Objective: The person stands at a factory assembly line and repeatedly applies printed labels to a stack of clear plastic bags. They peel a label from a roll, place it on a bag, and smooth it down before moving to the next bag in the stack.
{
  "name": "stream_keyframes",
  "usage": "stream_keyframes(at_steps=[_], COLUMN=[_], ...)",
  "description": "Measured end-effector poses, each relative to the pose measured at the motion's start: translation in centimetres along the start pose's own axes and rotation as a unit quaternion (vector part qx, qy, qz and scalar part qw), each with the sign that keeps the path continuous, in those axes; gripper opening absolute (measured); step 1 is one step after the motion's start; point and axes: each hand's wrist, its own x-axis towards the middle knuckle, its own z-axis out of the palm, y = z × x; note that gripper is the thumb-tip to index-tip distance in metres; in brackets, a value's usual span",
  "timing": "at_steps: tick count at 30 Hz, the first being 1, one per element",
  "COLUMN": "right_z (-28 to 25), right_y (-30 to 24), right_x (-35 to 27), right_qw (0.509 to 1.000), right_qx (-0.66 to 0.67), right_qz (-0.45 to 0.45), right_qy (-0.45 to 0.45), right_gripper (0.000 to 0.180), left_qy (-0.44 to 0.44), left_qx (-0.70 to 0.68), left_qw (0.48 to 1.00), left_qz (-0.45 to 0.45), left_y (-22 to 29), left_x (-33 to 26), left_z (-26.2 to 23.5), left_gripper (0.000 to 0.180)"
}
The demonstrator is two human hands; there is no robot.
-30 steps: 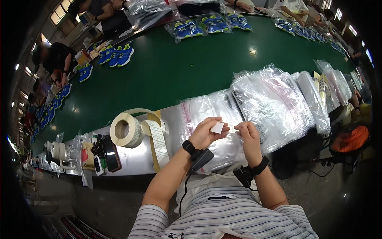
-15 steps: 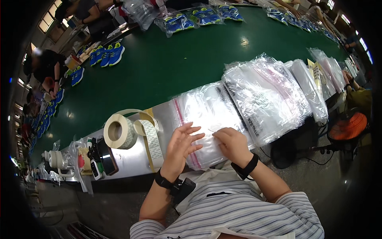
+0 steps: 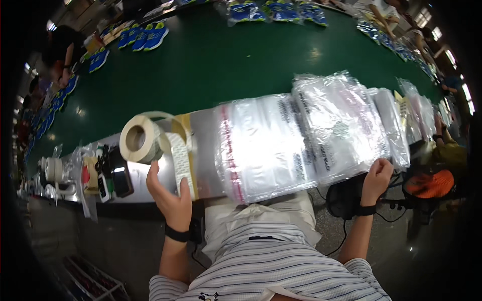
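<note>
Straddling the label strip (image 3: 179,158) just right of its roll (image 3: 152,142), the left hand (image 3: 171,203) had its fingers spread. Well right of the roll, the right hand (image 3: 377,179) had bunched fingers, any pinch unclear. The strip looked light, bendy, best gripped by its edges.

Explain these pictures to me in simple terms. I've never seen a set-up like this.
There's no machine doing the work: these are a person's own bare hands. The camera sits on their head, looking down, and its wide lens bends straight edges.

In front lie two piles of clear plastic bags. To their left are a roll of labels and a dark phone. Blue shoes sit across the green table.

The left hand is open, fingertips close to the roll. The right hand is by the right pile's near edge; whether it grips anything isn't clear.
</note>
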Motion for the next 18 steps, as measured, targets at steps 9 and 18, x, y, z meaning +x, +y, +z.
stream_keyframes(at_steps=[9,18], right_z=[3.3,3.9], right_y=[-24.1,-25.9], right_x=[-9.4,-9.2], right_qw=[0.605,0.666], right_qx=[0.502,0.525], right_qz=[-0.092,-0.098], right_qy=[-0.611,-0.52], right_gripper=[0.015,0.01], left_qy=[-0.209,-0.157], left_qx=[-0.572,-0.152], left_qw=[0.729,0.974], left_qz=[-0.311,0.055], left_y=[3.0,3.9], left_x=[0.4,0.9], left_z=[0.9,-0.1], left_gripper=[0.071,0.018])
